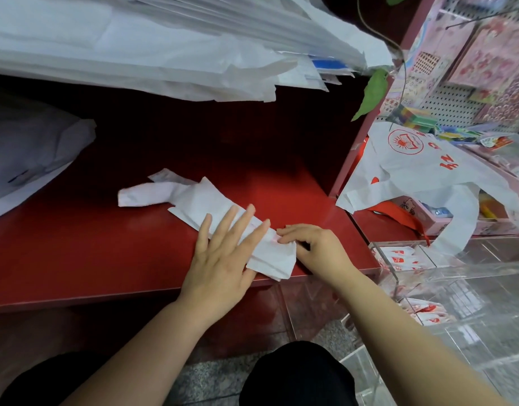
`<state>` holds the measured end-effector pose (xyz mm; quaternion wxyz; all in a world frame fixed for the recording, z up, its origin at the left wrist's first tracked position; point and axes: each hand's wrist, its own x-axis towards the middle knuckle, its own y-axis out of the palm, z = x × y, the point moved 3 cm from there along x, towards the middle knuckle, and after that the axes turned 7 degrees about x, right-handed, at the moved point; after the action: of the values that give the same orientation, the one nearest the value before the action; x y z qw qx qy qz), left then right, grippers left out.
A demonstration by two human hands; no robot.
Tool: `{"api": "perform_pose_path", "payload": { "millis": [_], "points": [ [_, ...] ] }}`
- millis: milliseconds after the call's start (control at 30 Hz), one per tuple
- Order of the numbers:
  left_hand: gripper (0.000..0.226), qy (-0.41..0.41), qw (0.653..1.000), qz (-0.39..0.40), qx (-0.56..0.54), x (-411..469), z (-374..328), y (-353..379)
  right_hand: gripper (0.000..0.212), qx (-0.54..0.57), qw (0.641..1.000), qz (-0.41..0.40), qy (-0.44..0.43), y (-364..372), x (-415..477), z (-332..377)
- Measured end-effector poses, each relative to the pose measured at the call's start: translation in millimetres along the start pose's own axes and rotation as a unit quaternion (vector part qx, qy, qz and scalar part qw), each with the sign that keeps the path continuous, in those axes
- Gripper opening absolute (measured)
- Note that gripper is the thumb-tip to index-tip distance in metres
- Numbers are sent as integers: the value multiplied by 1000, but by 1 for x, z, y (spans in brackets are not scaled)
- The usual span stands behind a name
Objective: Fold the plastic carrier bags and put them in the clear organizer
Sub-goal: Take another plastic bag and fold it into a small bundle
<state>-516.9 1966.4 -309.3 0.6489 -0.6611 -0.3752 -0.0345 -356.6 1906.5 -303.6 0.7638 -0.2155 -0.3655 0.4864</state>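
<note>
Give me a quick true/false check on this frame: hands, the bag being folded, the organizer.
1. The left hand lies flat, fingers straight, on the bag. True.
2. The right hand is off the bag. False: its curled fingers hold the bag's folded near end.
3. The bag lies on a red shelf. True.
4. The clear organizer holds nothing. False: folded bags with red print sit in its compartments.
5. The printed bag at the right is already folded. False: it lies spread out, unfolded.
</note>
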Motion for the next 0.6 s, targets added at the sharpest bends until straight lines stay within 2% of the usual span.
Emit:
{"api": "perform_pose_path", "payload": {
  "millis": [133, 267, 300, 400, 600],
  "points": [
    [44, 33, 999, 40, -8, 3, 1, 6, 35, 24, 999, 22, 40, 0, -2, 2],
    [36, 20, 998, 55, -38, 2, 3, 10, 36, 74, 995, 14, 71, -2, -3, 3],
    [36, 17, 997, 53, -47, 3, 3, 9, 39, 82, 994, 2, 72, -4, -2, 2],
    [46, -13, 991, 117, -56, 8, 0, 3, 40, 67, 993, -21, 95, -7, -2, -1],
    [42, -33, 981, 182, -54, 7, 2, 8, 35, 94, 979, -49, 174, -13, 1, -6]
  ]
}}
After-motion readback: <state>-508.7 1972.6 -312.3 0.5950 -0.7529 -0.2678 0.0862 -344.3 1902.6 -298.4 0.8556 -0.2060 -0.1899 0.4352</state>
